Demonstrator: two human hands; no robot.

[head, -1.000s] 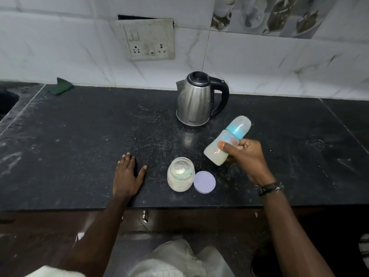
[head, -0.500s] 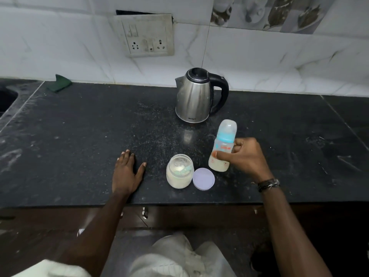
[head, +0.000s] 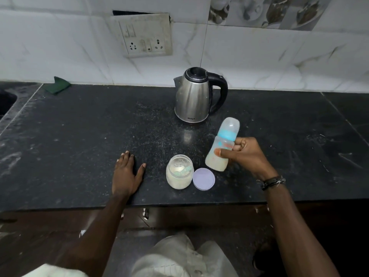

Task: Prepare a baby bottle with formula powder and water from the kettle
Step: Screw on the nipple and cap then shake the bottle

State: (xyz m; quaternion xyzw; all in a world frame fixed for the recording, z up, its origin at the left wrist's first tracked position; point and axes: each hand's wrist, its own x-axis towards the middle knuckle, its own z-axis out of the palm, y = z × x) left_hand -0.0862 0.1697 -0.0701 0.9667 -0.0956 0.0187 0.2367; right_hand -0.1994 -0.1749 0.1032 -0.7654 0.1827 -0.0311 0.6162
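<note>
My right hand [head: 246, 154] grips a capped baby bottle [head: 221, 145] with a blue collar and milky liquid inside, tilted with its top leaning right, just above the black counter [head: 79, 136]. To its left stands an open formula jar [head: 179, 171] with pale powder and a scoop inside, and its lilac lid [head: 203, 178] lies flat beside it. A steel kettle [head: 194, 96] with a black handle stands behind, lid closed. My left hand [head: 125, 174] rests flat on the counter, fingers apart, left of the jar.
A green cloth [head: 58, 84] lies at the back left by the tiled wall. A socket panel [head: 143, 35] is on the wall above. A sink edge [head: 6, 100] shows at the far left. The counter's front edge runs just below my left wrist.
The bottle went from steeply tilted to nearly upright near the counter, and now it leans right again, slightly raised. My left hand has stayed flat in place.
</note>
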